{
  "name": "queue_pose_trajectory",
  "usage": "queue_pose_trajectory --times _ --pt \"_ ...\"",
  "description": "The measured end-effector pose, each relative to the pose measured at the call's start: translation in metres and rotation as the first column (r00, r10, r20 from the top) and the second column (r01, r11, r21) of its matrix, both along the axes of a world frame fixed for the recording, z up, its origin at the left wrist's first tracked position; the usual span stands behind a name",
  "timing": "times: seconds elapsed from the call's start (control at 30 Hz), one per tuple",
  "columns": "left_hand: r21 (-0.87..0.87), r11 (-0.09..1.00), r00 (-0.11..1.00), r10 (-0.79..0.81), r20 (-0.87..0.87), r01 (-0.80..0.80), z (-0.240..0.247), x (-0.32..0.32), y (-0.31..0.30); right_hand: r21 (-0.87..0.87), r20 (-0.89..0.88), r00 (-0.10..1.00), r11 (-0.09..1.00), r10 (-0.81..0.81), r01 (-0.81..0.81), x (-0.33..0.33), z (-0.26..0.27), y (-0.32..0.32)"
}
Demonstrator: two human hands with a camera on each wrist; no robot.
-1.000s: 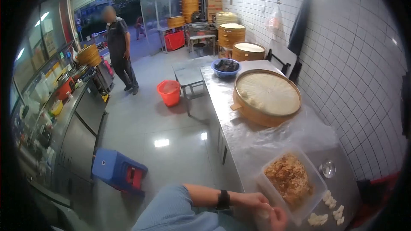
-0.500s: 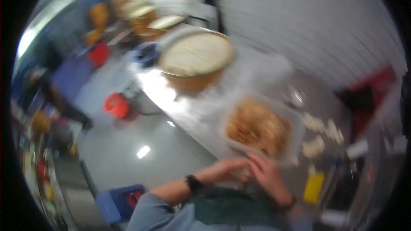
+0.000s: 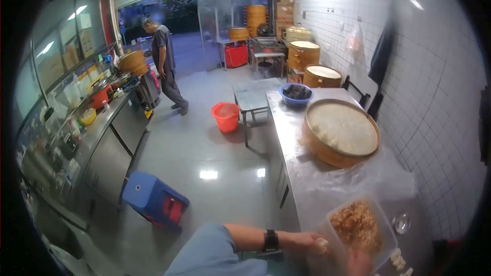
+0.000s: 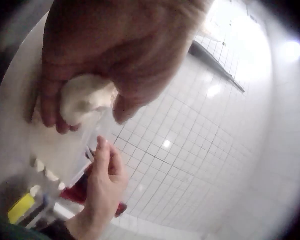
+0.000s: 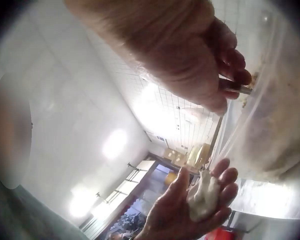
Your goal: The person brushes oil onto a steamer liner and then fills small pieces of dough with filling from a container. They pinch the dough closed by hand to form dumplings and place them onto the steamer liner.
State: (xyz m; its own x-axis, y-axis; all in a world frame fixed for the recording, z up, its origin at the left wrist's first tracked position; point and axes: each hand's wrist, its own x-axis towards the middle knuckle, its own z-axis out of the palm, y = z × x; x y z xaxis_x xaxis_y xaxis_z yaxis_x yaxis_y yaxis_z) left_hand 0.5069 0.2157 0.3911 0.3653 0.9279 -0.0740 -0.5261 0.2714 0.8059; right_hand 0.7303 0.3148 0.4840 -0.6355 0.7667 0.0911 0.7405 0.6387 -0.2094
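My left hand (image 3: 306, 243) holds a soft white piece of dough (image 5: 205, 197) cupped in the palm, with fingers and thumb curled about it. In the left wrist view the dough (image 4: 82, 100) bulges out between the fingers and thumb. Over the near end of a clear plastic tub (image 3: 391, 235) of brown crumbly filling (image 3: 355, 222), my right hand (image 3: 359, 263) appears blurred. The right wrist view shows it gripping a thin tool (image 5: 235, 87) with a dark handle and metal shaft, its far end hidden by the tub's wall.
Small dough pieces (image 3: 398, 259) and a glass dish (image 3: 401, 222) sit right of the tub. Farther along the metal table are a round bamboo steamer (image 3: 332, 158) and a blue bowl (image 3: 296, 103) of dark stuff. A blue stool (image 3: 148, 194), red bucket (image 3: 226, 122) and a person (image 3: 164, 61) stand leftward.
Both hands were together at the dough; now the right has parted from the left and is at the tub. The head view swung down and back up. The far person has turned left.
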Motion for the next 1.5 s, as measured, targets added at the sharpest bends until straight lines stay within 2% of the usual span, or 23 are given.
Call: queue_pose_trajectory --times 0.03,0.13,0.17,0.23,0.27,0.3,0.33,0.37,0.4,0.5,0.63,0.73,0.83,1.03,1.1,1.13,1.2,1.23,1.27,1.3,1.37,1.43,1.5 --pt "-0.049 0.999 1.000 0.010 -0.020 -0.011 0.004 -0.001 0.001 -0.101 -0.023 1.000 0.995 -0.019 0.017 0.004 0.001 0.005" --pt "-0.080 0.997 1.000 0.022 -0.017 -0.023 -0.007 -0.004 -0.001 -0.046 0.164 0.986 0.998 -0.037 0.045 0.010 0.014 0.004" --pt "-0.007 1.000 0.999 -0.014 0.034 0.014 -0.001 -0.007 -0.003 -0.062 0.175 0.984 0.997 -0.036 0.048 0.009 0.000 0.014" --pt "-0.057 0.994 0.991 0.090 -0.100 -0.096 0.012 -0.008 -0.011 -0.071 0.163 0.976 0.985 -0.142 0.155 0.019 -0.047 0.036" --pt "-0.109 0.979 0.974 0.151 -0.171 -0.171 0.021 -0.009 -0.015 -0.104 0.182 0.968 0.976 -0.171 0.192 0.016 -0.049 0.038" --pt "-0.153 0.967 0.966 0.170 -0.197 -0.202 0.046 -0.011 -0.020 -0.123 0.066 0.989 0.983 -0.130 0.138 0.010 -0.027 0.028" --pt "-0.122 0.976 0.980 0.168 -0.105 -0.180 0.036 -0.015 -0.017 -0.127 0.084 0.992 0.986 -0.099 0.109 0.005 -0.010 0.024" --pt "-0.184 0.955 0.958 0.194 -0.213 -0.234 0.045 -0.017 -0.015 -0.103 0.104 0.992 0.991 -0.077 0.088 0.013 -0.028 0.036" --pt "-0.181 0.948 0.963 0.243 -0.117 -0.261 0.049 -0.021 -0.014 -0.057 0.172 0.984 0.996 -0.054 0.065 0.012 -0.017 0.034" --pt "-0.262 0.892 0.930 0.356 -0.093 -0.368 0.067 -0.033 -0.005 0.106 0.102 0.995 0.994 -0.006 -0.005 0.011 0.007 0.027" --pt "-0.184 0.898 0.916 0.382 -0.124 -0.399 0.068 -0.034 0.013 0.237 0.017 0.999 0.971 -0.037 0.032 -0.003 0.002 0.028" --pt "-0.140 0.893 0.903 0.414 -0.117 -0.428 0.063 -0.029 0.028 0.287 0.061 0.998 0.958 -0.010 -0.008 -0.018 -0.019 0.041" --pt "-0.138 0.864 0.870 0.460 -0.176 -0.485 0.048 -0.029 0.042 0.316 0.070 0.992 0.941 0.102 -0.119 -0.031 -0.034 0.050" --pt "-0.146 0.861 0.870 0.463 -0.171 -0.487 0.049 -0.029 0.042 0.155 0.013 0.992 0.979 0.129 -0.129 -0.024 -0.044 0.030" --pt "-0.161 0.864 0.878 0.460 -0.131 -0.477 0.052 -0.030 0.042 0.046 -0.001 1.000 0.999 0.022 -0.022 -0.018 -0.046 0.039" --pt "-0.186 0.866 0.885 0.455 -0.094 -0.465 0.055 -0.032 0.043 0.060 -0.008 1.000 0.998 0.023 -0.023 -0.013 -0.039 0.041" --pt "-0.169 0.862 0.878 0.467 -0.102 -0.478 0.059 -0.032 0.049 -0.074 -0.290 0.956 0.997 -0.056 0.036 0.001 -0.012 0.034" --pt "-0.163 0.857 0.872 0.477 -0.112 -0.489 0.061 -0.032 0.050 -0.074 -0.292 0.955 0.997 -0.054 0.033 0.003 -0.002 0.031" --pt "-0.163 0.855 0.870 0.479 -0.116 -0.492 0.063 -0.030 0.051 -0.184 -0.399 0.910 0.982 -0.113 0.041 0.005 0.008 0.027" --pt "-0.123 0.843 0.846 0.496 -0.196 -0.523 0.066 -0.025 0.053 -0.293 -0.492 0.852 0.956 -0.179 0.031 0.006 0.016 0.024" --pt "-0.064 0.827 0.806 0.524 -0.276 -0.559 0.069 -0.019 0.062 -0.345 -0.528 0.824 0.938 -0.206 0.014 0.004 0.026 0.019" --pt "0.088 0.904 0.752 0.399 -0.525 -0.418 0.062 -0.011 0.066 -0.416 -0.549 0.795 0.909 -0.257 0.007 0.001 0.027 0.009" --pt "0.104 0.907 0.776 0.404 -0.485 -0.407 0.054 -0.002 0.073 -0.347 -0.598 0.767 0.938 -0.232 0.014 -0.008 0.026 0.000"
